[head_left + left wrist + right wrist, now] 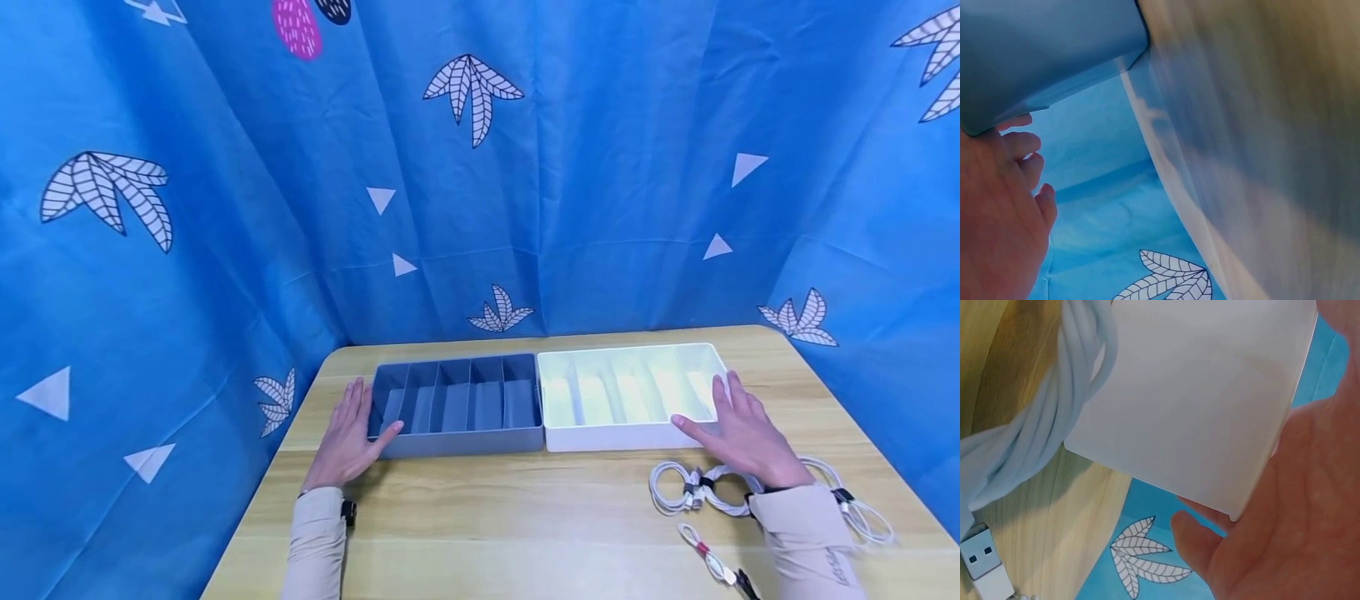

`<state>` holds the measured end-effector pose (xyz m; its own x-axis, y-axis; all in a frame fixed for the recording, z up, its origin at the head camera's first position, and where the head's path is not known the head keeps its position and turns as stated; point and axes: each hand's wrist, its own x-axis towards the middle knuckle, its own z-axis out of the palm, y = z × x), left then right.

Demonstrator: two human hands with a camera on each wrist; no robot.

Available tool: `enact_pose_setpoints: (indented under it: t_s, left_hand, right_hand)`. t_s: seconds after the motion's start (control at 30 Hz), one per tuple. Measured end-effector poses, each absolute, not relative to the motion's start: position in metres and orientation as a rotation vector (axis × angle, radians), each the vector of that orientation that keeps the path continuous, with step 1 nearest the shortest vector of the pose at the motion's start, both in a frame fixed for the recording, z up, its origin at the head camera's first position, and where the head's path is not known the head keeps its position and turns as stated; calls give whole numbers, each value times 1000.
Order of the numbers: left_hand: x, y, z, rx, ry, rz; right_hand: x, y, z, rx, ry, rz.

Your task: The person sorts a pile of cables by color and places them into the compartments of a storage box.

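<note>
Slate-blue tray [461, 443], white tray [622, 437], smooth plastic, oblong, partitioned, left fingers [352, 402] and right fingers [739, 400] straight, resting against outer ends

From the head: looks forward and down, set well back, over the table [487, 525] to the curtain [637, 183]. From the left wrist: looks close past the left hand [341, 446] and gray tray [461, 444] toward the curtain, rolled sideways. From the right wrist: looks close past a cable bundle [1069, 387], the white tray [622, 438] and right hand [753, 437] toward the curtain. Shared with the head view: gray tray at left wrist, white tray at right wrist.
</note>
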<state>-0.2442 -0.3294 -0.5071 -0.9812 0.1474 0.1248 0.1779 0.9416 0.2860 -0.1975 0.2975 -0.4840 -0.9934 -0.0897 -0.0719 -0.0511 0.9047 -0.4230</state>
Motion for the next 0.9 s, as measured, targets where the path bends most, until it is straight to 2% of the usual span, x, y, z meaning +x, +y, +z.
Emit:
enact_pose_setpoints:
  t_s: [0.9]
  left_hand:
    - [-251,-329,-511,-270,-2990,-528]
  right_hand:
    - [-202,295,-481,-73,3014,-744]
